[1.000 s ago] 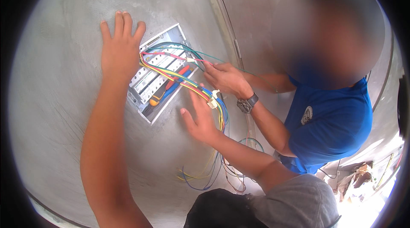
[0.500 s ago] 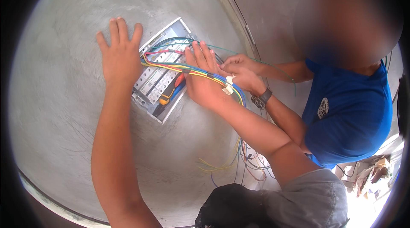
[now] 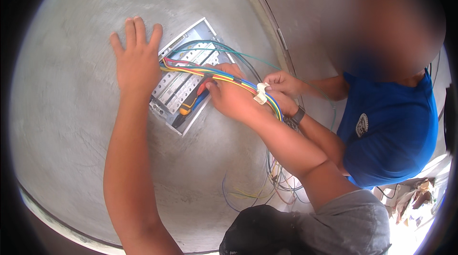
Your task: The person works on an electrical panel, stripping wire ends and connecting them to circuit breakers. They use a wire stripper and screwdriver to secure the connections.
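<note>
My left hand [image 3: 138, 66] lies flat on the grey wall, fingers spread, close to the upper left side of an open electrical panel box [image 3: 194, 124]. A bundle of coloured wires [image 3: 200, 70], yellow, red, blue and green among them, comes out of the box and runs right. My right hand [image 3: 234, 95] is closed around this bundle at the box's right edge, its fingers partly hidden. Near my right thumb, tools with red, yellow and blue handles [image 3: 186, 108] rest in the box. A co-worker's hands [image 3: 284, 88] are at an off-white tape tag [image 3: 261, 93] on the bundle.
The co-worker in a blue shirt [image 3: 391, 126] stands close on the right. Loose wire ends [image 3: 276, 178] hang below my right forearm. A thin green wire [image 3: 267, 64] arches past the co-worker's hands. A black cap [image 3: 255, 231] shows at the lower edge. Scraps [image 3: 415, 195] lie lower right.
My right hand has gone from stretched fingers to a grip around the wires. The bundle and its tape tag have shifted slightly right. The left hand stays nearly still on the wall.
</note>
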`<state>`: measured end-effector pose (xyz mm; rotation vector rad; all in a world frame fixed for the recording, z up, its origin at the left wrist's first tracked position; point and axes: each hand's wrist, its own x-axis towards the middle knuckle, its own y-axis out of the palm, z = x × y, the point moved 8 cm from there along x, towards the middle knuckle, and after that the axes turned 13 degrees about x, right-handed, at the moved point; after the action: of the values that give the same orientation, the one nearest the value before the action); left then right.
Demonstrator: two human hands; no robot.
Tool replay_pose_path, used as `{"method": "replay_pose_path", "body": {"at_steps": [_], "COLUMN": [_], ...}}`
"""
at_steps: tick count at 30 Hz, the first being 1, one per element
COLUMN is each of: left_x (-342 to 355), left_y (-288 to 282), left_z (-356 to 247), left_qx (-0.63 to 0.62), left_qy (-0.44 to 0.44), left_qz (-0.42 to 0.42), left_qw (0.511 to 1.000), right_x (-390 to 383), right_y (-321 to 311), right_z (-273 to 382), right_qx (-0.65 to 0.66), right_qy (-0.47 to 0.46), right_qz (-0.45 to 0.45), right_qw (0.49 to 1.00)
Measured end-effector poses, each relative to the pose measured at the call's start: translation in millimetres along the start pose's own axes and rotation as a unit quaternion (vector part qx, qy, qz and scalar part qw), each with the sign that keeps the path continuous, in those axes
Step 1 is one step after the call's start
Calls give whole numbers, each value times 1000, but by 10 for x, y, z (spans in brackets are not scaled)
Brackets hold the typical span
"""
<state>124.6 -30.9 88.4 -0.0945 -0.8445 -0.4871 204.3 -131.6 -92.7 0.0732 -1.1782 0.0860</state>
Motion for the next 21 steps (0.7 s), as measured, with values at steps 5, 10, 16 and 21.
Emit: {"method": "replay_pose_path", "body": {"at_steps": [5, 10, 16, 21], "left_x": [-6, 4, 11, 11], "left_y": [20, 59, 82, 71], "left_z": [1, 4, -19, -20], "left_qx": [-19, -24, 18, 33], "left_qy": [-4, -8, -7, -8], "left_qz": [-18, -22, 4, 29], "left_qw": [1000, 999, 1000, 999], "right_x": [-521, -1174, -1009, -1370], "right_y": [40, -288, -811, -763], "right_z": [296, 763, 472, 74], "right_qx": [-34, 224, -56, 36], "right_qy": [-71, -87, -63, 101], "right_qz": [-7, 32, -89, -89], "right_qw": [997, 970, 992, 990]}}
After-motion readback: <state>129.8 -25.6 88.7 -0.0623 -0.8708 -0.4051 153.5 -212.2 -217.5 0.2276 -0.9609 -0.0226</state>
